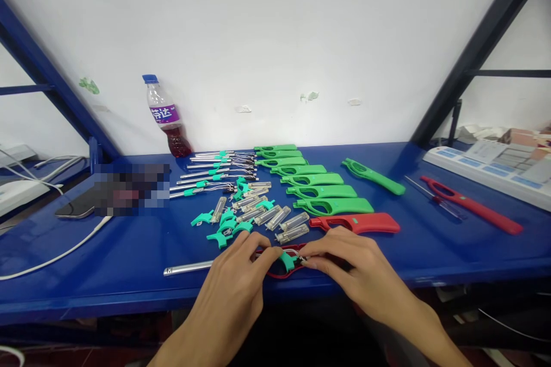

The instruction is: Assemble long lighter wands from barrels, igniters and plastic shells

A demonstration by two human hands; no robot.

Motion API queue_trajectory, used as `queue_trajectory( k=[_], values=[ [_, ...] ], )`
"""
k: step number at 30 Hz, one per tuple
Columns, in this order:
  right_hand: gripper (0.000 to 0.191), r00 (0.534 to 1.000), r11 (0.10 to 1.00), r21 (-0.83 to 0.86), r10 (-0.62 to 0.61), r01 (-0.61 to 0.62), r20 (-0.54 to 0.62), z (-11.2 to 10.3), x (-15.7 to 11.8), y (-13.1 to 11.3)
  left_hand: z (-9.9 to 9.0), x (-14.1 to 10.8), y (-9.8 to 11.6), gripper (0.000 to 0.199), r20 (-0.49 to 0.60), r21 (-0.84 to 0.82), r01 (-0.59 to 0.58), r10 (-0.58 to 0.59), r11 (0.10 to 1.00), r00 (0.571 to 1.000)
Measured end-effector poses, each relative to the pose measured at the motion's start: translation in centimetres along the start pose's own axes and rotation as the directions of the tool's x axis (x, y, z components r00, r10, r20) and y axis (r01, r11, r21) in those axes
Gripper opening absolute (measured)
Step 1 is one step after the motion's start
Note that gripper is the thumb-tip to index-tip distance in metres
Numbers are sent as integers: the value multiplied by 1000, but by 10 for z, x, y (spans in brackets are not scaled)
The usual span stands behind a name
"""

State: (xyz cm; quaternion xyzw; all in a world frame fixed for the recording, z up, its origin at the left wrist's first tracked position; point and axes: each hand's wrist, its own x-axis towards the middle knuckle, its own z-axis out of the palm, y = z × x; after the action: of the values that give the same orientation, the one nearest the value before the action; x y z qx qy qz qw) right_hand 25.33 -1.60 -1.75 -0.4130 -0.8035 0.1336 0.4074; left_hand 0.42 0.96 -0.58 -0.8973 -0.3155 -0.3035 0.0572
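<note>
Near the table's front edge lies a red lighter half-shell (279,276), partly covered by my hands. A teal trigger (287,261) and thin white wires sit in it, and a silver metal tube (189,268) sticks out to the left. My left hand (239,272) is closed on the shell's left end, thumb beside the trigger. My right hand (359,266) pinches the white wires (302,258) by a small dark part right of the trigger; its fingertips partly hide them. Loose teal triggers (228,218) and clear fuel tanks (278,218) lie just beyond.
Green half-shells (331,191) and a red one (365,222) are lined up behind. Metal tubes with wires (206,175) lie at back left. A bottle (166,117) leans by the wall. At right are a screwdriver (447,206), another red shell (477,206) and a power strip (482,169).
</note>
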Motion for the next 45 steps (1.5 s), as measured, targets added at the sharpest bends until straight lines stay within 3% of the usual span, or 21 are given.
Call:
queue_trajectory(
  k=[10, 18, 31, 38, 45],
  values=[
    [15, 1000, 1000, 10, 28, -28, 9, 1, -2, 0, 2, 0, -4, 38, -91, -61, -25, 20, 998, 996],
    [16, 1000, 1000, -17, -16, 16, 26, 0, -2, -1, 4, 1, -5, 48, -96, -58, -19, 13, 998, 995],
    [13, 1000, 1000, -20, -17, 17, 5, 3, -1, 0, 9, 0, -9, 42, -154, -19, -34, 31, 999, 988],
    [12, 1000, 1000, -25, -12, 11, -8, 2, -1, -1, 9, -1, -9, 46, -121, -34, -28, 24, 999, 992],
    [9, 995, 997, 27, 74, -72, -63, 3, 0, 0, 4, -1, -3, 39, -55, -71, 7, -11, 997, 998]
  ],
)
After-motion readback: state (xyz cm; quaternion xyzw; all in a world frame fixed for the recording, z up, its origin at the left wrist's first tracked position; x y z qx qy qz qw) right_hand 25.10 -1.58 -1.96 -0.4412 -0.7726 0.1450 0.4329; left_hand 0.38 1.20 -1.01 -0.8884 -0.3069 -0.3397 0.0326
